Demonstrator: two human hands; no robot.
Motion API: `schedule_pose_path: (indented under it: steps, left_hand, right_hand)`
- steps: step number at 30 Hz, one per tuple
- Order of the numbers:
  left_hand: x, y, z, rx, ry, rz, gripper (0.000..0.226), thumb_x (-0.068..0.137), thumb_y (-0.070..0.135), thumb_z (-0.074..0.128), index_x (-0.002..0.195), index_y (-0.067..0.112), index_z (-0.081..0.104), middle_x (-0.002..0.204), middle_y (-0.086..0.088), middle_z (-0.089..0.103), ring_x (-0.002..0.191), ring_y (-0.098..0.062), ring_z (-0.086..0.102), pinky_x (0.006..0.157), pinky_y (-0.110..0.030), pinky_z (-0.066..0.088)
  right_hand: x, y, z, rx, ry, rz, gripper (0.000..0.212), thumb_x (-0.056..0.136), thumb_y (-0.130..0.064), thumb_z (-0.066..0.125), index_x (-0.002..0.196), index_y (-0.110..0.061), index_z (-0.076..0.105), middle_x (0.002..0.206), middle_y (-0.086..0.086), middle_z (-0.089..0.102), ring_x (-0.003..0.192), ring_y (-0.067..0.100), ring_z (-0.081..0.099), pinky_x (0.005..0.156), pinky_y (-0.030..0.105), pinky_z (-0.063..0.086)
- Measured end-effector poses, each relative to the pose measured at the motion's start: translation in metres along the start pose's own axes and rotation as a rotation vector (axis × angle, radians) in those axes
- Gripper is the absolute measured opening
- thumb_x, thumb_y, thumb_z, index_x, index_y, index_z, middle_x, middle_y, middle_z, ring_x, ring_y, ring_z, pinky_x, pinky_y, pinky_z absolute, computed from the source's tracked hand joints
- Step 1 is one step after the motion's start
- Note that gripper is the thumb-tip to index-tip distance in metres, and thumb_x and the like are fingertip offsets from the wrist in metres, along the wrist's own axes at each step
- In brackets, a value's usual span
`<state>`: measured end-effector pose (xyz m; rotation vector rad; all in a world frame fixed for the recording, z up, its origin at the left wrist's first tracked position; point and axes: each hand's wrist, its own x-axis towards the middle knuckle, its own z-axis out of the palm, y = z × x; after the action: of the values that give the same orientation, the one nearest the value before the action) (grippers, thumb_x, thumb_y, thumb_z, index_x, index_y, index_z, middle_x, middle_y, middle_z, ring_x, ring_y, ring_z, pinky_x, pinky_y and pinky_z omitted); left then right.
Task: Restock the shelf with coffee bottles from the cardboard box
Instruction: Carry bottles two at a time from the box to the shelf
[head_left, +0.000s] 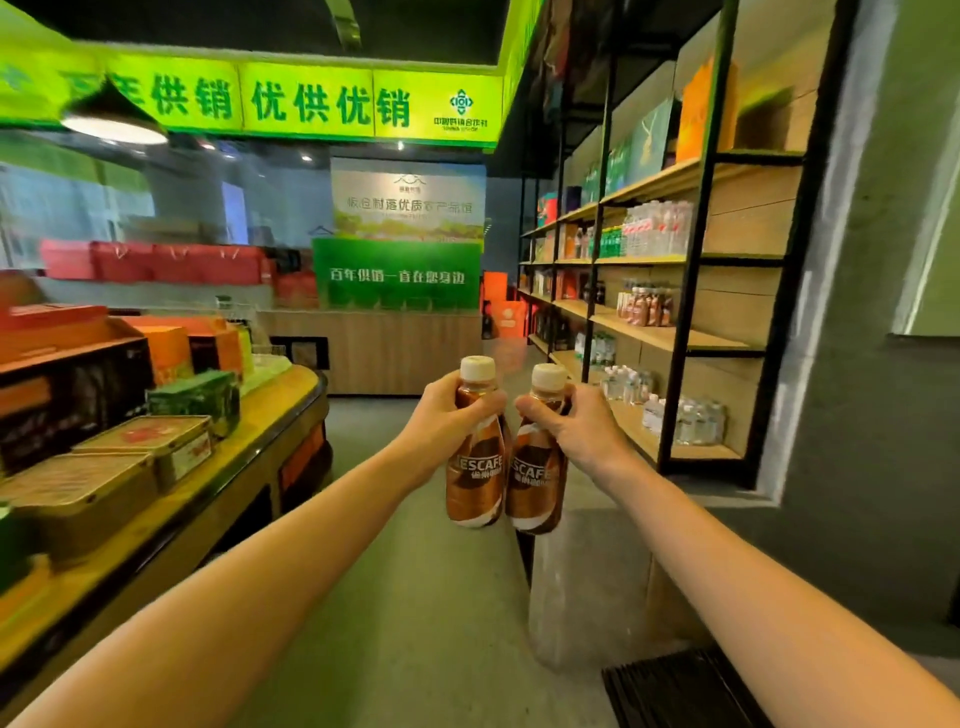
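**Two Nescafé bottles held up in the aisle**

Both bare arms reach forward over the grey floor. The left hand (441, 415) has its fingers curled round the neck of the left coffee bottle (475, 478), just under the cream cap. The right hand (576, 426) grips the right coffee bottle (535, 483) in the same way. The two brown bottles hang almost upright and side by side, with their bodies touching or very nearly so.

At the bottom right a black mat (675, 686) lies on the floor. To the left stands a yellow-edged display counter (260, 410) bearing flat tins (140, 441) and orange boxes.

To the right, further off, is the black-framed shelf unit (670, 338). A group of brown coffee bottles (647, 306) stands on its middle board, and clear water bottles (657, 228) stand on the board above.

At the back a green banner (397, 273) rises above a wooden counter (395, 348), under a lit green sign (311, 98).
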<state>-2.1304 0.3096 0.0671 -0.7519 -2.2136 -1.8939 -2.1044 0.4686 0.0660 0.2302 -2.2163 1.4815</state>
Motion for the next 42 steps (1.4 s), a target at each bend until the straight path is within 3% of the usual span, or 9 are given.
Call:
schedule_pose_path:
  steps: [7,12,20,25,30,34,38,42]
  left_hand:
    - [0.108,-0.072,-0.046,-0.006,0.044,-0.014,0.007,0.089,0.023,0.06,0.096,0.023,0.056,0.093,-0.001,0.067,0.085,-0.009,0.065,0.069,-0.02,0.048]
    - [0.21,-0.132,-0.059,0.009,0.064,-0.029,0.005,0.089,0.022,0.06,0.093,0.023,0.058,0.094,-0.004,0.069,0.082,-0.008,0.065,0.066,-0.017,0.047]
    - [0.402,-0.21,-0.076,0.031,0.083,-0.062,0.016,0.089,0.023,0.062,0.103,0.017,0.057,0.105,-0.013,0.067,0.096,-0.02,0.065,0.078,-0.026,0.05]
    - [0.505,-0.258,-0.079,0.015,0.072,-0.059,0.008,0.09,0.022,0.059,0.097,0.02,0.056,0.104,-0.012,0.067,0.092,-0.017,0.064,0.072,-0.023,0.048]
    - [0.606,-0.318,-0.077,-0.027,0.008,-0.047,0.004,0.091,0.021,0.058,0.093,0.023,0.056,0.095,-0.003,0.068,0.085,-0.011,0.064,0.068,-0.021,0.047]
    - [0.699,-0.365,-0.078,-0.048,-0.09,-0.008,0.01,0.091,0.022,0.058,0.101,0.019,0.057,0.093,0.001,0.067,0.086,-0.008,0.064,0.071,-0.021,0.047]
    - [0.8,-0.404,-0.079,-0.043,-0.209,0.008,0.024,0.089,0.024,0.06,0.108,0.01,0.058,0.099,-0.007,0.069,0.093,-0.016,0.066,0.08,-0.028,0.05]
    - [0.889,-0.433,-0.063,-0.071,-0.312,0.051,0.017,0.09,0.02,0.06,0.104,0.011,0.06,0.103,-0.014,0.068,0.093,-0.019,0.065,0.08,-0.027,0.051]
  right_hand:
    - [0.121,0.055,0.06,0.013,0.003,-0.015,0.019,0.084,-0.028,0.068,0.09,-0.011,0.064,0.086,0.003,0.067,0.085,0.018,0.063,0.077,0.033,0.048]
    - [0.228,0.112,0.086,-0.017,-0.007,-0.036,0.02,0.084,-0.029,0.068,0.091,-0.01,0.063,0.079,-0.004,0.063,0.075,0.008,0.059,0.061,0.019,0.043]
    - [0.417,0.192,0.102,-0.04,-0.027,-0.046,0.026,0.083,-0.028,0.068,0.098,-0.006,0.065,0.088,0.004,0.066,0.075,0.008,0.058,0.06,0.015,0.04]
    - [0.513,0.239,0.113,-0.054,-0.027,-0.047,0.025,0.084,-0.025,0.067,0.099,-0.005,0.064,0.091,0.006,0.066,0.074,0.007,0.057,0.067,0.017,0.043]
    - [0.604,0.297,0.13,-0.111,0.003,-0.024,0.024,0.084,-0.029,0.067,0.101,-0.013,0.061,0.091,0.0,0.062,0.086,0.013,0.058,0.066,0.021,0.043]
    - [0.68,0.342,0.141,-0.152,0.042,-0.009,0.017,0.085,-0.028,0.066,0.094,-0.017,0.058,0.083,-0.006,0.058,0.078,0.007,0.054,0.067,0.022,0.043]
    - [0.761,0.383,0.144,-0.169,0.122,0.021,0.02,0.084,-0.031,0.066,0.096,-0.017,0.06,0.088,-0.002,0.063,0.086,0.012,0.058,0.072,0.024,0.045]
    - [0.835,0.426,0.132,-0.186,0.239,0.093,0.027,0.082,-0.03,0.069,0.097,-0.009,0.062,0.093,0.005,0.066,0.089,0.017,0.062,0.07,0.027,0.046]
